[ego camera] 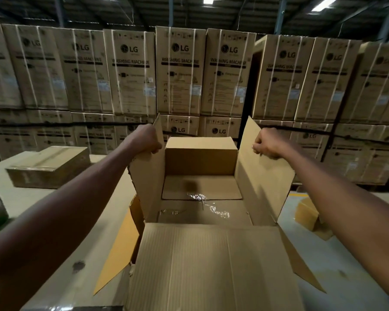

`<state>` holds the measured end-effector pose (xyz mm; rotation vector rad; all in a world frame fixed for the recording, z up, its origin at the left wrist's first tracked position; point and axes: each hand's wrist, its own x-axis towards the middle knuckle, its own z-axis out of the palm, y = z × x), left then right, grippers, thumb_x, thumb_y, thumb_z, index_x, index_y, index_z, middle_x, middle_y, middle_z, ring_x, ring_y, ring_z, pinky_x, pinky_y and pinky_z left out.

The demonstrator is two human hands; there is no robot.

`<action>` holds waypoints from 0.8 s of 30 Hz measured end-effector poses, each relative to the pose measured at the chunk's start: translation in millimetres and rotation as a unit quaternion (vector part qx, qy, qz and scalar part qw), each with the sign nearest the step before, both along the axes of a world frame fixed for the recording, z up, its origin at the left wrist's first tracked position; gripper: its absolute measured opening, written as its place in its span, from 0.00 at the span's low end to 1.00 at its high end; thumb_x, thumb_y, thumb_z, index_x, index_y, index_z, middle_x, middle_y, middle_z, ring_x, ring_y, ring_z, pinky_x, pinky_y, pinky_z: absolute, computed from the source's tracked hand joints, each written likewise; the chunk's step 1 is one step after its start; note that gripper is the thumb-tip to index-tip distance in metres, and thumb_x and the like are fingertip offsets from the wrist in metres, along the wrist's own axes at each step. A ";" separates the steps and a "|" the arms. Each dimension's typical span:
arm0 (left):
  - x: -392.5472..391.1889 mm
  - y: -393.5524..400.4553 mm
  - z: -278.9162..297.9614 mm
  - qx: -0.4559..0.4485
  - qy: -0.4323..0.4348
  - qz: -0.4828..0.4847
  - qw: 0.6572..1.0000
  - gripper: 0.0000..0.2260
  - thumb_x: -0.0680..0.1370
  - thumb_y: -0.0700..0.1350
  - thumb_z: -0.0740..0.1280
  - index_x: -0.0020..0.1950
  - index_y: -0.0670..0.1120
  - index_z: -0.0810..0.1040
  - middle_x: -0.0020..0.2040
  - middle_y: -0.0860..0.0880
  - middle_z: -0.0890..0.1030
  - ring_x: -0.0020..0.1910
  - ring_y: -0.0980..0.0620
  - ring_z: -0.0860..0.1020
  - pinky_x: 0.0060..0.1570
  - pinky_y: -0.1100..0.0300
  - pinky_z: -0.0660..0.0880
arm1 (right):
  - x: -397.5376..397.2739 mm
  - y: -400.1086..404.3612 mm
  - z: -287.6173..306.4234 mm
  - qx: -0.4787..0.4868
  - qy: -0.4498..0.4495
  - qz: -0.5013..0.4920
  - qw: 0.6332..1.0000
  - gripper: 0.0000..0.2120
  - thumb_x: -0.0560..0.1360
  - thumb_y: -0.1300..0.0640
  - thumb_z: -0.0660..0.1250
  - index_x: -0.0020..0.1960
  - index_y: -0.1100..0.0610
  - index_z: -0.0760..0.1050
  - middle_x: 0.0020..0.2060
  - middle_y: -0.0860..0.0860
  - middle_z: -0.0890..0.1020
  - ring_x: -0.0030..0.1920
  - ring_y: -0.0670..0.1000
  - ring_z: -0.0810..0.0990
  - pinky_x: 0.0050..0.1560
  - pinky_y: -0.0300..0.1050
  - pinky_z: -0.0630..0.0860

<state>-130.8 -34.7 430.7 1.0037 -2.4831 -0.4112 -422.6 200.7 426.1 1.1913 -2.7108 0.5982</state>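
Table with open carton, flat box

The open box is showing matt brown corrugated cardboard, ribbed on its near flap, while clear glossy tape is glinting on its floor and white plastic straps are shining across the dull cardboard cartons behind.

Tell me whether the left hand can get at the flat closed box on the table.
Probably yes: nothing stands between left hand and flat box, but it must first release the left carton flap.
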 end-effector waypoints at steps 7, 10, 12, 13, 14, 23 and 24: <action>-25.6 -3.6 -21.9 -0.017 0.018 -0.012 1.000 0.11 0.77 0.37 0.72 0.39 0.48 0.73 0.38 0.48 0.78 0.33 0.56 0.77 0.29 0.64 0.70 | -18.3 -19.1 -37.2 -0.017 -0.010 -0.001 1.000 0.13 0.82 0.59 0.68 0.40 0.62 0.82 0.36 0.58 0.85 0.30 0.53 0.80 0.29 0.41 0.73; -32.9 -10.1 -34.4 -0.024 0.002 -0.018 1.000 0.14 0.77 0.37 0.72 0.37 0.49 0.72 0.36 0.48 0.78 0.31 0.57 0.76 0.27 0.67 0.68 | -28.9 -23.5 -51.5 -0.010 -0.016 -0.006 1.000 0.15 0.82 0.60 0.68 0.38 0.62 0.82 0.32 0.56 0.82 0.28 0.53 0.78 0.30 0.41 0.72; -37.4 -18.7 -49.4 -0.014 -0.002 -0.017 1.000 0.12 0.78 0.39 0.72 0.38 0.48 0.73 0.36 0.49 0.78 0.31 0.57 0.78 0.26 0.68 0.69 | -36.2 -25.9 -63.7 -0.002 -0.017 -0.015 1.000 0.16 0.81 0.60 0.68 0.34 0.60 0.79 0.31 0.56 0.82 0.28 0.54 0.78 0.30 0.41 0.72; -39.3 -22.6 -58.1 -0.009 -0.004 -0.017 1.000 0.10 0.78 0.39 0.72 0.39 0.47 0.74 0.36 0.49 0.79 0.31 0.56 0.78 0.26 0.68 0.70 | -38.1 -27.0 -69.3 0.000 -0.017 -0.018 1.000 0.17 0.81 0.60 0.68 0.33 0.59 0.78 0.31 0.55 0.82 0.28 0.53 0.78 0.30 0.40 0.72; -41.8 -25.4 -67.2 -0.005 -0.007 -0.019 1.000 0.10 0.78 0.40 0.72 0.39 0.47 0.75 0.37 0.48 0.80 0.32 0.56 0.79 0.26 0.67 0.70 | -39.3 -28.2 -74.8 0.003 -0.018 -0.017 1.000 0.18 0.81 0.60 0.68 0.32 0.59 0.77 0.30 0.55 0.81 0.27 0.53 0.77 0.29 0.40 0.70; -55.1 -38.7 -131.8 0.003 -0.033 -0.020 0.999 0.13 0.78 0.39 0.71 0.37 0.50 0.73 0.37 0.49 0.79 0.32 0.57 0.78 0.27 0.67 0.68 | -48.5 -45.6 -137.7 0.034 -0.043 -0.023 0.998 0.15 0.81 0.60 0.67 0.36 0.61 0.79 0.32 0.55 0.80 0.31 0.54 0.78 0.32 0.47 0.72; -54.2 -40.3 -137.8 0.007 -0.035 -0.019 0.999 0.13 0.78 0.39 0.71 0.37 0.50 0.73 0.37 0.49 0.79 0.32 0.57 0.78 0.27 0.68 0.69 | -48.8 -46.3 -142.7 0.037 -0.047 -0.021 0.998 0.16 0.81 0.59 0.67 0.35 0.60 0.78 0.32 0.55 0.79 0.31 0.54 0.78 0.32 0.47 0.72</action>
